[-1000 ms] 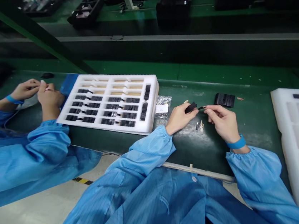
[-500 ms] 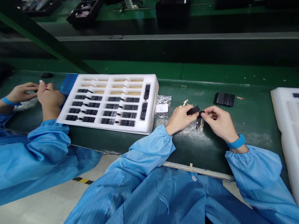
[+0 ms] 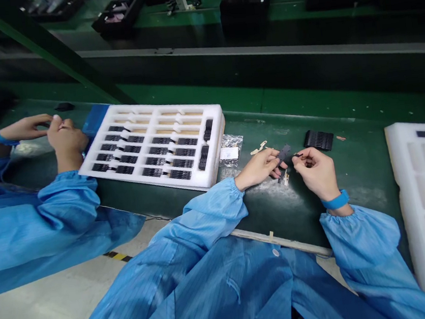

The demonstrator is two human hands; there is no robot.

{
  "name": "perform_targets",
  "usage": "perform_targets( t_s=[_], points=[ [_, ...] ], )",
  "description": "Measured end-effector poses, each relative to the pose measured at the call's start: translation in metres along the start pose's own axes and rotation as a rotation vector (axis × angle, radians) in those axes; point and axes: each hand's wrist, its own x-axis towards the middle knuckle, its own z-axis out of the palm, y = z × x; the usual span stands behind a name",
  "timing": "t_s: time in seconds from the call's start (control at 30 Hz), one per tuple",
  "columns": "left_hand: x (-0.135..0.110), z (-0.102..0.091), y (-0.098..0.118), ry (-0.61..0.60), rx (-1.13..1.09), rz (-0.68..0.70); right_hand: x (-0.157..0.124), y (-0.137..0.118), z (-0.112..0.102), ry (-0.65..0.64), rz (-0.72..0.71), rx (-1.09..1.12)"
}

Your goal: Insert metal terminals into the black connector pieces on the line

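Observation:
Between the fingers of my left hand (image 3: 258, 168) is a flat dark plastic piece (image 3: 283, 153), tilted so its broad face shows. Just to its right, my right hand (image 3: 316, 169) pinches a small black part (image 3: 297, 156), too small to make out fully; the two hands are apart. Under them on the green mat lie small metal and black strips (image 3: 285, 177). Pale metal pieces (image 3: 259, 147) rest behind my left hand. A clear plastic bag (image 3: 230, 150) with a white label is left of them. Beyond my right hand sits a black ribbed block (image 3: 318, 140).
A white foam tray (image 3: 209, 180) holding rows of black parts stands to the left. Another foam tray (image 3: 402, 173) is at the right edge. At far left a co-worker's hands (image 3: 66, 140) work over the bench. A metal rail (image 3: 262, 54) runs behind.
My hands have drawn apart slightly. The dark piece in my left hand has turned to show its flat face, and my right hand has moved a little right with the small black part.

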Motion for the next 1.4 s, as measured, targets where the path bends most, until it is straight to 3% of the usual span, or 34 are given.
perform_targets(
  t_s=[0.33, 0.57, 1.4],
  points=[
    [-0.006, -0.001, 0.014, -0.005, -0.087, -0.097, -0.003, 0.001, 0.003, -0.015, -0.064, -0.096],
    [-0.004, 0.001, 0.009, 0.0, -0.18, -0.084, -0.006, 0.002, 0.006, -0.007, -0.066, -0.064],
    [-0.007, 0.003, 0.014, -0.008, -0.177, -0.094, -0.006, 0.0, 0.006, -0.011, -0.067, -0.056]
  ],
)
